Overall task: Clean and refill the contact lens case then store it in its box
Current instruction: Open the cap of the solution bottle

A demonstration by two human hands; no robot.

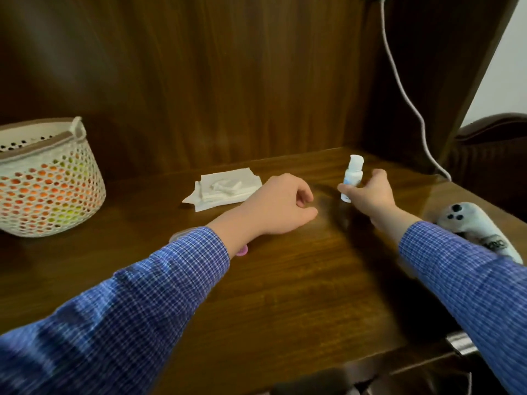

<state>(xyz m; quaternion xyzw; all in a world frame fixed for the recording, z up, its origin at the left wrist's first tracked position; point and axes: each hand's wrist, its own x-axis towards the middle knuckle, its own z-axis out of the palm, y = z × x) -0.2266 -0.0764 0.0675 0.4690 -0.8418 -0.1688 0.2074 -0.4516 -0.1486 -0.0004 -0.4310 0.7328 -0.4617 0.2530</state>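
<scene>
A small white solution bottle (353, 173) stands upright on the wooden desk (285, 280), right of centre. My right hand (370, 195) reaches over to it, thumb on its lower front and fingers wrapped behind it. My left hand (279, 206) hovers over the middle of the desk with loosely curled fingers and nothing visible in it. A pink object (242, 253) with a pale translucent part (181, 234) peeks out from under my left wrist, mostly hidden. Folded white tissues (245, 178) lie behind my left hand with small white plastic pieces (225, 187) on top.
A white mesh basket (48, 178) holding orange and yellow things stands at the left. A white soft item with black dots (473, 223) lies at the desk's right edge. A grey cable (405, 92) hangs down the back panel. A dark chair (496, 143) stands to the right.
</scene>
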